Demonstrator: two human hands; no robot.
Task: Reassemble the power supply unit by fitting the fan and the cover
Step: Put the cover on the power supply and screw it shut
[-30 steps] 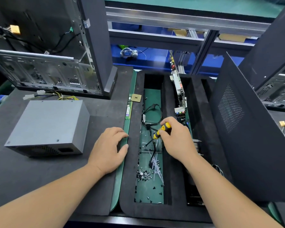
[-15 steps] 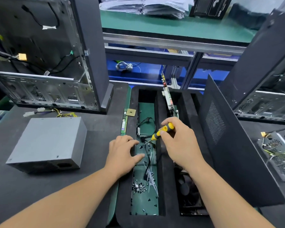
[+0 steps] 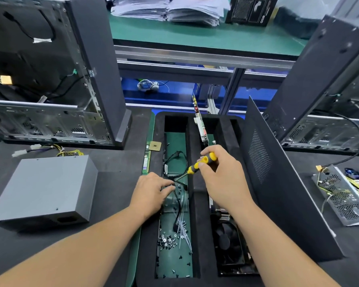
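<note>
Head view: grey PSU (image 3: 44, 189) on desk (image 3: 116, 175) at left, well apart from hands. Foam tray (image 3: 202, 241) centre; screws (image 3: 168, 241), cable (image 3: 175, 160) in left slot, fan (image 3: 228, 243) in right slot. Case panel (image 3: 278, 183) leans at right. Left hand (image 3: 150, 193) palm down, fingers loosely spread, reaching into left slot, holding nothing visible. Right hand (image 3: 222, 177) closed on screwdriver (image 3: 201, 162), tip toward left fingers. No legible writing.

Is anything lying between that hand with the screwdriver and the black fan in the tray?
Nothing visible: the black fan lies uncovered in the foam tray's right slot, below the right hand gripping the yellow-black screwdriver.
</note>
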